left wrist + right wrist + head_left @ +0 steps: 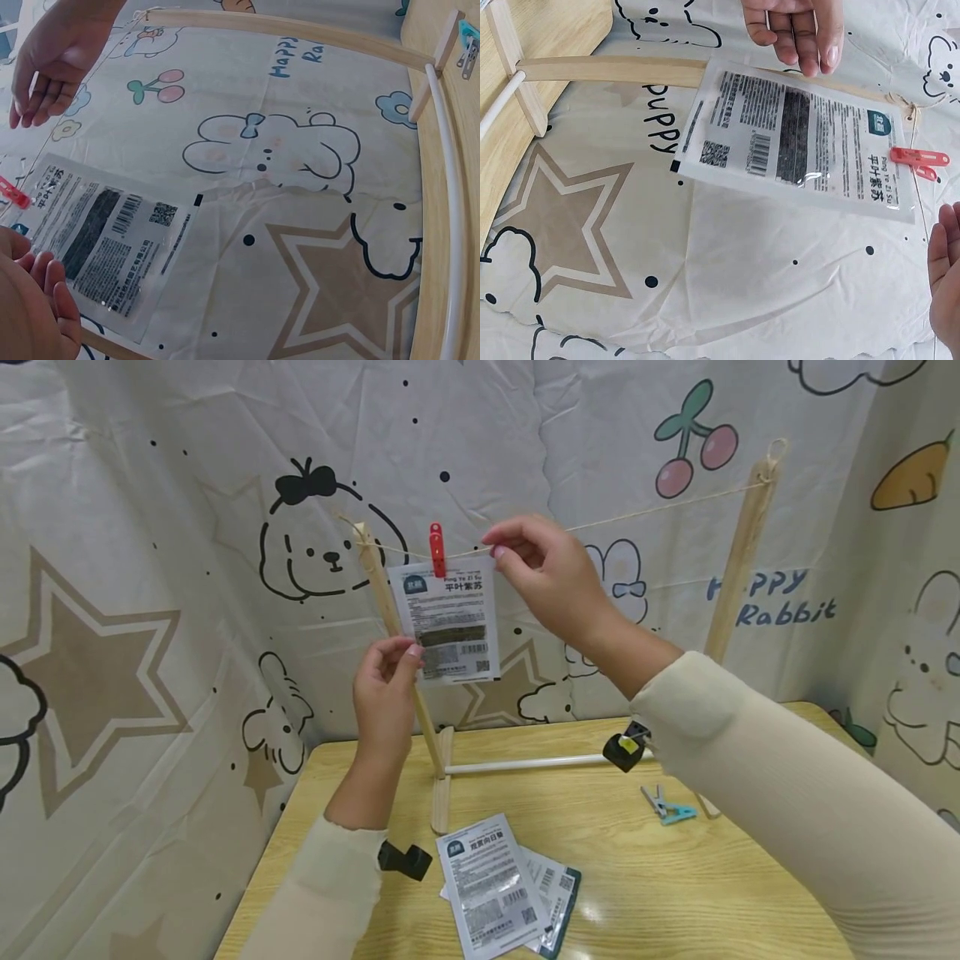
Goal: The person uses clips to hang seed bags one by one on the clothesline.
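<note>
A white printed seed packet (450, 652) hangs from a thin string (660, 510), held at its top edge by a red clothespin (437, 550). My left hand (386, 693) is at the packet's lower left edge, its fingertips close against that edge in the right wrist view; whether they touch it I cannot tell. Beside the packet's upper right corner is my right hand (558, 577), thumb and forefinger near the string. In the left wrist view, the fingers of the right hand (64, 64) are loosely bent with nothing between them.
Two wooden posts (738, 560) carry the string, joined low down by a white rod (525, 765). On the wooden table (637, 893) lie another packet (491, 889) overlapping a further packet (558, 893), plus grey and blue clothespins (671, 810). A printed curtain (480, 435) hangs behind.
</note>
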{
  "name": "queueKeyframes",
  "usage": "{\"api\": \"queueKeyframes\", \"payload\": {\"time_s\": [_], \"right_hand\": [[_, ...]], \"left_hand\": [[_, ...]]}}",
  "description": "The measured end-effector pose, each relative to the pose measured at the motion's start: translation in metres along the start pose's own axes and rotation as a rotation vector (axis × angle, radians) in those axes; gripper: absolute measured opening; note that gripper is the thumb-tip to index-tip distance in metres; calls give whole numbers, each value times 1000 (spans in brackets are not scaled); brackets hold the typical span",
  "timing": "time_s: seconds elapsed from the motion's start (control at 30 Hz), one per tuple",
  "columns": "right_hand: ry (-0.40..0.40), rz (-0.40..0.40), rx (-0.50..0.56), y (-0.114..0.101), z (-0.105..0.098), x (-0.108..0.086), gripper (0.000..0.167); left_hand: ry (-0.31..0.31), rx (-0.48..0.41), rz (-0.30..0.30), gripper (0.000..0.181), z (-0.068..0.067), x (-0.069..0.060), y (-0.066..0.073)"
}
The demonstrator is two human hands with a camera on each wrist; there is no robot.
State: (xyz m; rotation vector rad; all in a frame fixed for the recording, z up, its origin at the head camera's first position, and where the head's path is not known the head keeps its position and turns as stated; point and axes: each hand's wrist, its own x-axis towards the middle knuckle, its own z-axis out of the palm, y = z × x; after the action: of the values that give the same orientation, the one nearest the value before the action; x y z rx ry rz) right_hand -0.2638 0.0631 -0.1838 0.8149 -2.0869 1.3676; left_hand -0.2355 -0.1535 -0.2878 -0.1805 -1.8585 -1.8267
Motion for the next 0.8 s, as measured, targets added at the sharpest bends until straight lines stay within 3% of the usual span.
{"api": "queueKeyframes", "payload": {"time_s": [0.43,0.8], "right_hand": [[1,50,-22,13,-12,-14,22],[22,66,-43,28,-22,-25,25]], "left_hand": [[-18,-25,-24,16,-1,-3,-4],[-45,19,-81,21,-2,-6,-6]]}}
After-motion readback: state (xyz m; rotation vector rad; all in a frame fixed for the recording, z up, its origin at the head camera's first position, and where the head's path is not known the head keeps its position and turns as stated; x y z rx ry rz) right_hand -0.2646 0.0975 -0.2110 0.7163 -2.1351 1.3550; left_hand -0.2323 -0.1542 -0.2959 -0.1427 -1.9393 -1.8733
